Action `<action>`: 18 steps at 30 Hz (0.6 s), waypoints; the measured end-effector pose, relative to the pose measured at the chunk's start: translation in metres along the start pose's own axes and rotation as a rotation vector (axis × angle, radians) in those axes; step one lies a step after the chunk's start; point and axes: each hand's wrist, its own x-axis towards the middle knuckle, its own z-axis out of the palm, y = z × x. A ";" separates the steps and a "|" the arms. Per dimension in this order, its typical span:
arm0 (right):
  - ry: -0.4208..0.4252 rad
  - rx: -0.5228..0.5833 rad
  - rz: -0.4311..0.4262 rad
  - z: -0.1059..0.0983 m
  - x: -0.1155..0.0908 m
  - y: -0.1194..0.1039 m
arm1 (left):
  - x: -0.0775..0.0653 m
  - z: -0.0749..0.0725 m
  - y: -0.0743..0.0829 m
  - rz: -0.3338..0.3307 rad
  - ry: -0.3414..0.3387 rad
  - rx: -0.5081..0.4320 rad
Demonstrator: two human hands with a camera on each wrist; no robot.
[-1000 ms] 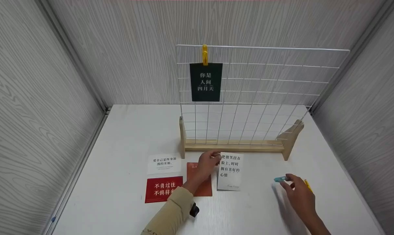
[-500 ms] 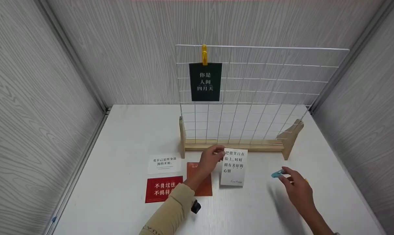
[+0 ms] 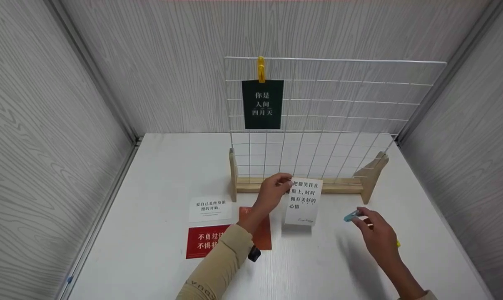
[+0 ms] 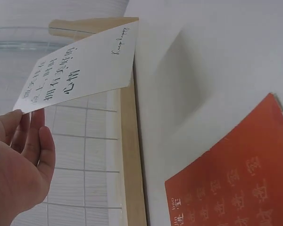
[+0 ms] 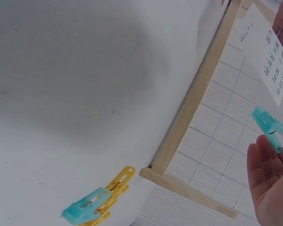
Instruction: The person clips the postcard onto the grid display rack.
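Observation:
My left hand [image 3: 272,193] pinches the upper left corner of a white card [image 3: 302,210] printed with black characters. Tilted, the card is up off the table, its shadow below it, in front of the wire grid rack [image 3: 342,101]. In the left wrist view, thumb and fingers meet at the edge of the card [image 4: 92,63]. My right hand [image 3: 378,235] pinches a teal clothespin [image 3: 351,216] between thumb and fingers, right of the card. The clothespin [image 5: 265,123] also shows in the right wrist view, apart from the card. A yellow clothespin [image 3: 261,71] fastens a black card [image 3: 263,121] on the grid.
The rack's wooden base [image 3: 341,188] stands on the white table [image 3: 172,166]. Left lie a white card [image 3: 210,216], a red card [image 3: 201,246] and an orange-red card [image 3: 263,239], partly under my left arm. Teal [image 5: 85,209] and yellow clothespins [image 5: 115,183] lie at the right.
My left hand has raised the white card off the table and moved it rightward, toward the rack. My right hand has moved slightly up and left with the teal clothespin.

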 end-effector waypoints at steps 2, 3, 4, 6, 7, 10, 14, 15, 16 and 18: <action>-0.004 0.014 0.005 -0.001 0.001 -0.003 | 0.002 0.000 0.004 0.004 0.002 -0.011; -0.004 0.020 0.005 -0.001 0.002 -0.004 | 0.002 0.001 0.006 0.007 0.002 -0.015; -0.002 0.028 0.004 -0.002 0.003 -0.005 | 0.003 0.001 0.008 0.013 0.003 -0.020; 0.006 0.037 -0.008 -0.003 0.005 -0.008 | 0.005 0.001 0.012 0.024 0.009 -0.016; 0.013 0.038 -0.019 -0.004 0.007 -0.009 | 0.006 0.001 0.014 0.031 0.013 -0.016; 0.036 0.042 -0.063 -0.006 0.012 -0.014 | 0.009 0.001 0.020 0.050 0.020 -0.001; 0.076 0.056 -0.114 -0.012 0.019 -0.022 | 0.012 0.002 0.028 0.071 0.012 0.009; 0.083 0.059 -0.122 -0.013 0.021 -0.024 | 0.013 0.002 0.030 0.077 0.007 0.010; 0.090 0.063 -0.129 -0.014 0.023 -0.026 | 0.014 0.002 0.032 0.084 0.003 0.009; 0.098 0.067 -0.141 -0.016 0.027 -0.030 | 0.016 0.002 0.037 0.100 -0.004 0.007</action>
